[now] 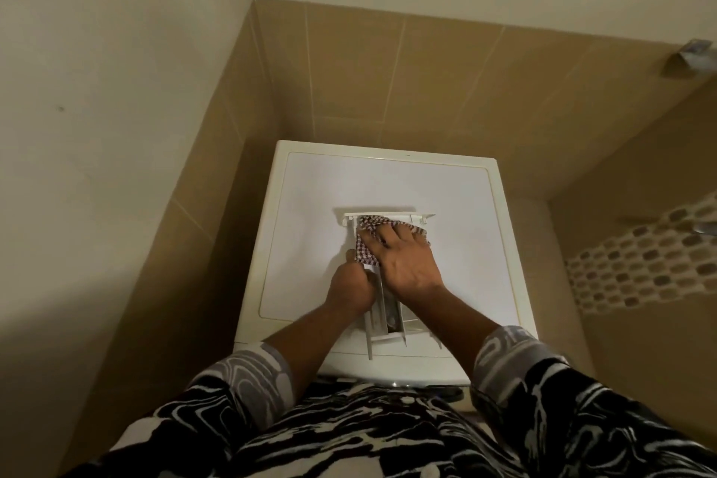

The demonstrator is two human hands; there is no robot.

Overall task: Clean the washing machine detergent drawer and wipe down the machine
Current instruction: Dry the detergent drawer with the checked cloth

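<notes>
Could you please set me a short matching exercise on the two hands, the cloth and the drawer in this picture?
Things: 1 left hand; 2 right hand; 3 checked cloth; 4 detergent drawer.
States: A lies on the washing machine top; B presses down on the cloth; C grips the drawer's left side; D bunched at the drawer's far end.
Pairs: 1-C; 2-B; 3-D; 4-A.

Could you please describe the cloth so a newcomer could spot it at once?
A white washing machine stands in the tiled corner, with a drawer lying on top. The cloth sits at the drawer's far end under the right hand; it alone is checked.
</notes>
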